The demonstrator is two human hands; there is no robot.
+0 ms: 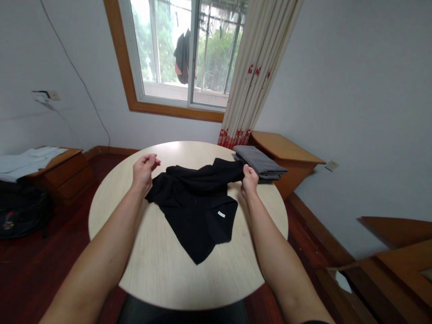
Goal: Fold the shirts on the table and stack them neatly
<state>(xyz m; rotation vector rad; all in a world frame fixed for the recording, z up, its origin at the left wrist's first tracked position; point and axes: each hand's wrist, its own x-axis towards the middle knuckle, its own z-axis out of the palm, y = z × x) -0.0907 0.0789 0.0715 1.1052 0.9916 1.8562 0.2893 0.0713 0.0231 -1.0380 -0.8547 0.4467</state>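
Observation:
A black collared shirt (pixel 199 207) lies rumpled across the round table (pixel 151 270), its collar with a small white label facing the near right. My right hand (pixel 250 180) is closed on the shirt's right end, thumb on top, pulling that part out to the side. Over the shirt's left end, my left hand (pixel 144 172) is raised with its fingers curled together; no cloth shows between them. A folded grey stack of cloth (pixel 259 161) sits at the table's far right edge, just beyond my right hand.
Behind the table are a window (pixel 189 54) and a long curtain (pixel 256 67). A wooden cabinet (pixel 286 150) stands close on the right. To the left are a low wooden drawer unit (pixel 64 173) with papers and a black bag (pixel 23 207) on the floor.

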